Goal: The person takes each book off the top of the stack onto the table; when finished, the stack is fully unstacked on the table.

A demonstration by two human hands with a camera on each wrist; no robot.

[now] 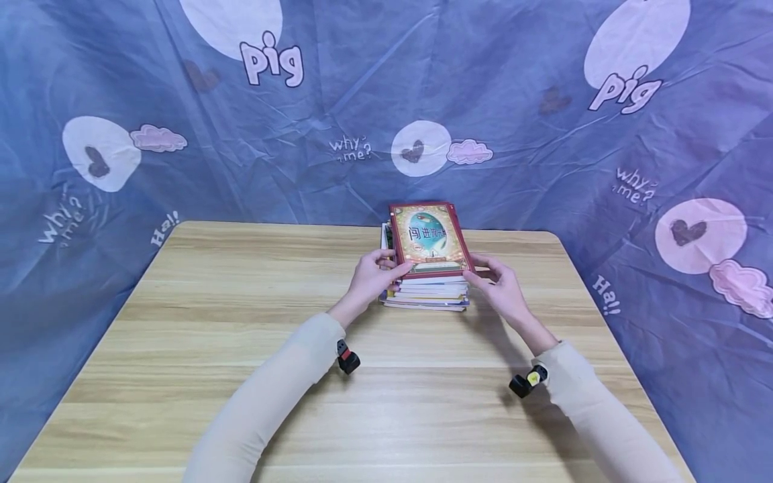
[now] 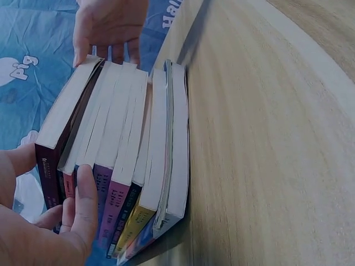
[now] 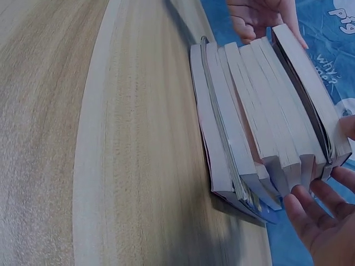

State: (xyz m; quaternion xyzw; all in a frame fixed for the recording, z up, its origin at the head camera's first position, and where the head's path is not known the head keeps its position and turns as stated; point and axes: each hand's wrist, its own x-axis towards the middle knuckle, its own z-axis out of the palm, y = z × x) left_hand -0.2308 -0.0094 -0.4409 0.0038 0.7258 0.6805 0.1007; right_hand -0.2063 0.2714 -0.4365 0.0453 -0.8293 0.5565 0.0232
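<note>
A stack of several books (image 1: 425,295) stands near the back of the table. On top lies a thick red-bordered book (image 1: 430,258) with a green oval picture and Chinese lettering. My left hand (image 1: 370,278) holds this top book at its left side, thumb on the cover's near corner and fingers lower against the spines (image 2: 102,194). At the opposite side my right hand (image 1: 502,290) grips it, thumb at the near right corner and fingers by the stack's edge. A narrow dark gap shows below the top book (image 3: 308,72) in the right wrist view.
The light wood-grain table (image 1: 272,376) extends in front and to both sides of the stack. A blue printed cloth (image 1: 338,181) hangs behind the table and along its sides. A small black wrist camera (image 1: 348,359) sits by the left cuff, another (image 1: 527,382) by the right.
</note>
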